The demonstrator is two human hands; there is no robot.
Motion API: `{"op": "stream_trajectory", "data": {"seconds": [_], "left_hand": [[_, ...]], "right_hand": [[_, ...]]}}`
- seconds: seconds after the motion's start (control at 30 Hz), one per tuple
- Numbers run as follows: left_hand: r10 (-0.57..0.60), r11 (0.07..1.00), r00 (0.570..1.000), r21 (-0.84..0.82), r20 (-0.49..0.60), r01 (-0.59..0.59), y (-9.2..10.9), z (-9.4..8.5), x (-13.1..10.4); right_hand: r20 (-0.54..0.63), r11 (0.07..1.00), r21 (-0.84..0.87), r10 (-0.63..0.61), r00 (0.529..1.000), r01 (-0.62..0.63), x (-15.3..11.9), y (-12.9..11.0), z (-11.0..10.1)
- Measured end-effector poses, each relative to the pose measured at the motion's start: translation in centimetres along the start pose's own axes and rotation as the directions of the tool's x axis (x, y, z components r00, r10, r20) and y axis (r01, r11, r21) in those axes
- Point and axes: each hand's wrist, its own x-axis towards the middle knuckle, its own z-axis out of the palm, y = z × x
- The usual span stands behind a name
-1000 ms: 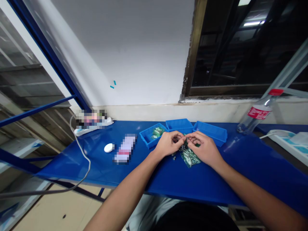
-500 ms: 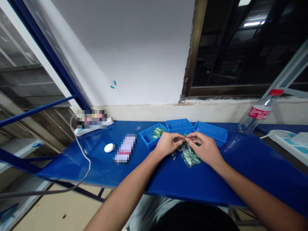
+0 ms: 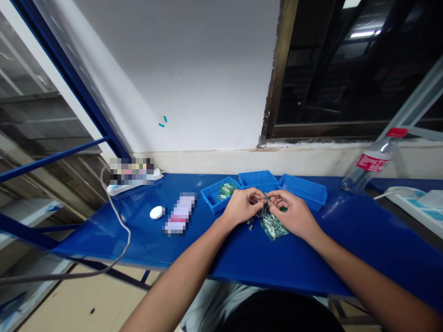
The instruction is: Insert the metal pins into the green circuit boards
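My left hand [image 3: 242,205] and my right hand [image 3: 292,211] meet with their fingertips almost touching above the blue table. Both are closed in a pinch; whatever small piece sits between them is too small to name. Just below the fingers lies a pile of thin metal screw-like parts [image 3: 266,213], partly hidden by the hands. A green-tinted plastic bag [image 3: 274,229] with shiny slim parts in it rests against this pile. A few small metal pieces [image 3: 250,226] lie under my left hand.
Three blue bins stand behind my hands: a left bin [image 3: 212,206] holding a green bag [image 3: 226,190], a middle bin [image 3: 258,179] and a right bin [image 3: 302,190]. A plastic bottle [image 3: 374,161] stands right; a white round object [image 3: 156,212] and cable [image 3: 128,235] are left.
The fingers of both hands have shifted slightly at the pinch, and the right fingertips have curled and drawn a little apart from the left. The things on the table stay put.
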Motion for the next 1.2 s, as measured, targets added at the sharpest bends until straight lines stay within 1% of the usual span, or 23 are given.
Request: {"op": "stream_trajectory", "data": {"seconds": [0.13,0.2,0.27,0.37,0.47,0.57,0.67,0.83,0.93,1.03,1.1,1.2], "left_hand": [[-0.031,0.998,0.998,0.062,0.053,0.028,0.9,-0.3,-0.2],[-0.039,0.997,0.996,0.067,0.077,0.034,1.0,-0.4,-0.2],[-0.043,0.998,0.995,0.051,0.085,0.039,0.8,-0.4,-0.2],[-0.062,0.998,0.995,0.028,0.073,0.061,0.2,-0.3,0.0],[-0.080,0.997,0.995,0.023,0.054,0.079,-0.2,-0.2,0.1],[-0.058,0.998,0.998,0.031,0.040,0.056,-0.4,-0.1,0.2],[-0.018,0.999,1.000,0.032,0.026,0.017,-0.5,-0.1,0.2],[0.000,0.998,1.000,-0.063,0.006,0.000,-0.8,0.2,0.1],[0.021,0.999,0.999,-0.030,0.035,-0.020,-0.7,0.1,0.1],[0.075,0.985,0.993,0.147,0.095,-0.089,-0.5,-0.1,0.1],[0.117,0.949,0.982,0.276,0.147,-0.155,-0.5,-0.2,0.0],[0.156,0.903,0.962,0.363,0.224,-0.231,-0.5,-0.3,-0.1]], "right_hand": [[-0.018,0.998,-0.041,-0.039,0.999,0.038,0.0,-0.4,-0.3],[-0.028,0.999,-0.028,-0.040,0.999,0.039,0.0,-0.4,-0.3],[-0.009,0.998,-0.026,-0.053,0.999,0.053,0.0,-0.4,-0.3],[0.014,0.996,-0.038,-0.079,0.997,0.080,0.0,-0.5,-0.3],[-0.010,1.000,-0.004,-0.015,1.000,0.015,0.0,-0.6,-0.3],[-0.017,0.999,0.022,0.048,0.999,-0.048,0.0,-0.4,-0.2],[-0.009,0.999,0.019,0.046,0.999,-0.046,0.0,-0.2,0.0],[-0.007,1.000,0.007,0.001,1.000,-0.001,0.0,-0.3,0.0],[-0.003,0.995,-0.067,-0.074,0.997,0.074,0.4,-0.5,-0.5],[-0.037,0.962,-0.220,-0.174,0.984,0.162,1.2,-0.4,-1.7],[-0.067,0.925,-0.327,-0.226,0.972,0.193,1.8,0.2,-2.7],[-0.107,0.847,-0.500,-0.270,0.957,0.183,2.5,1.9,-4.1]]}}
